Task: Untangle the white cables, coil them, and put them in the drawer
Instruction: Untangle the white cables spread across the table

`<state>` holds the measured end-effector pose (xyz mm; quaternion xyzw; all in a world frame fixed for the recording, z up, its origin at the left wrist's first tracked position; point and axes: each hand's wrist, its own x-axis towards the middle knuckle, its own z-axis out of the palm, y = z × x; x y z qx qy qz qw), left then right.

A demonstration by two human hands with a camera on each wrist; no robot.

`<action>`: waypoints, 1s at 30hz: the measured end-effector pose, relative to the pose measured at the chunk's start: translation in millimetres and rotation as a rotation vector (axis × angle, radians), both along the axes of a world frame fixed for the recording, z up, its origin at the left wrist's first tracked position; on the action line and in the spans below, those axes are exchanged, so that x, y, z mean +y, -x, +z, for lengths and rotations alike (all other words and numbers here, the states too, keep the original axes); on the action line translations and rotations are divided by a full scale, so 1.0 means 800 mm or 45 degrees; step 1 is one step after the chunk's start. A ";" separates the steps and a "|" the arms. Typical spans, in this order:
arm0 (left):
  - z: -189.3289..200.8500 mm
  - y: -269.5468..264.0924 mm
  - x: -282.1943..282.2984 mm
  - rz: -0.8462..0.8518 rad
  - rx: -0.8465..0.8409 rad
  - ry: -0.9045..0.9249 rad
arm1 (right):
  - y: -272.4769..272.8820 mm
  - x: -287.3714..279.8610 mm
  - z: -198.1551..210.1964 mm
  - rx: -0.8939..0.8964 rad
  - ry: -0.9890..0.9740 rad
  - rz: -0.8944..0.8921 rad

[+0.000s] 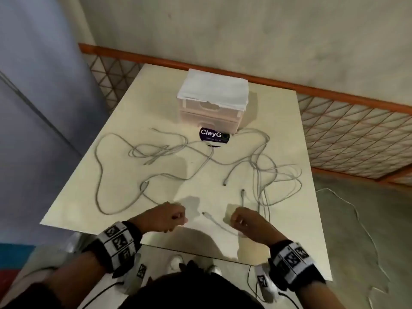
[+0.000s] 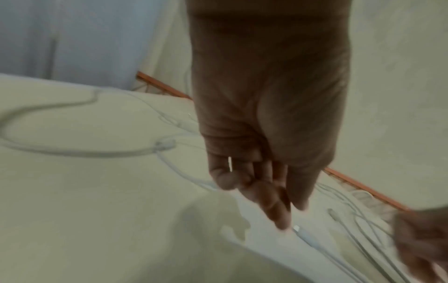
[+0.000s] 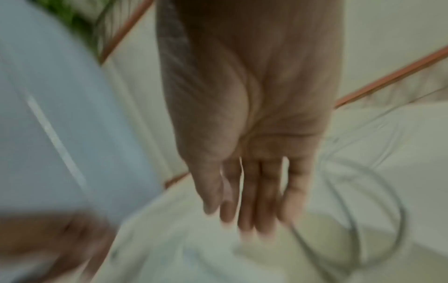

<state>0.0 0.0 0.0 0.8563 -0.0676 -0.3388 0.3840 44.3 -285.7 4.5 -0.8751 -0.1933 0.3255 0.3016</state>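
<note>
Tangled white cables [image 1: 200, 166] sprawl across the cream surface [image 1: 124, 121]; the white plastic drawer unit [image 1: 211, 103] sits at 12 o'clock. Left hand [image 1: 166, 217] and right hand [image 1: 245, 220] hover, loosely curled, grasping nothing.

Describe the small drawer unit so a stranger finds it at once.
On the cream table, look to the far edge near the orange railing. The white plastic drawer unit stands there behind the tangled white cables, the only boxy thing, cloth-topped, a purple ClayGo sticker at its foot.
</note>
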 end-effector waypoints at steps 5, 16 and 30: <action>-0.025 -0.027 -0.050 -0.077 -0.248 -0.018 | 0.005 0.039 -0.016 -0.102 0.183 0.126; 0.033 -0.062 -0.037 0.344 -0.255 0.463 | -0.009 0.055 0.029 -0.081 -0.400 -0.189; 0.135 -0.095 0.068 1.455 -0.477 1.619 | -0.075 -0.032 0.024 -0.338 -0.067 -0.056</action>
